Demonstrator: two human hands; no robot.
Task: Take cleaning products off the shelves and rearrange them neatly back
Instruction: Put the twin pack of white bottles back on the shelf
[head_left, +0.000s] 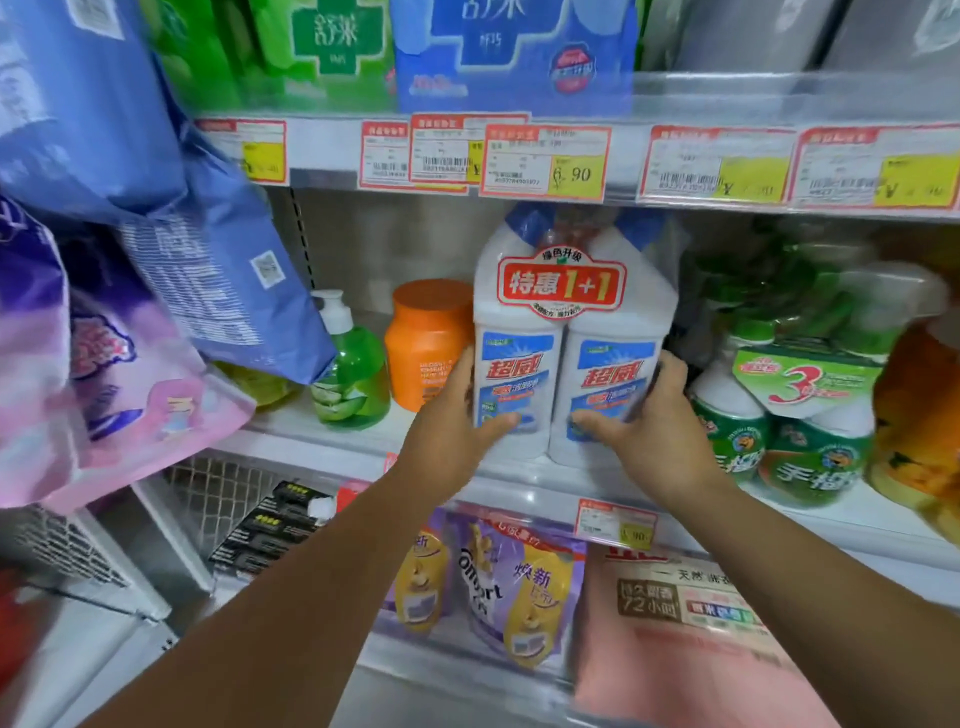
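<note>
A twin pack of white cleaner bottles (569, 332) with blue labels and a red "1+1" sticker stands at the front of the middle shelf (524, 480). My left hand (457, 426) grips its left side, thumb across the front of the left bottle. My right hand (649, 421) grips its right side, thumb on the front of the right bottle. The pack's base looks to be touching the shelf.
Left of the pack stand an orange jar (426, 345) and a green pump bottle (353, 374). Green-and-white bottle packs (789, 415) crowd its right. Blue and purple bags (156, 208) hang at left. Refill pouches (514, 587) fill the shelf below; price tags line the upper rail.
</note>
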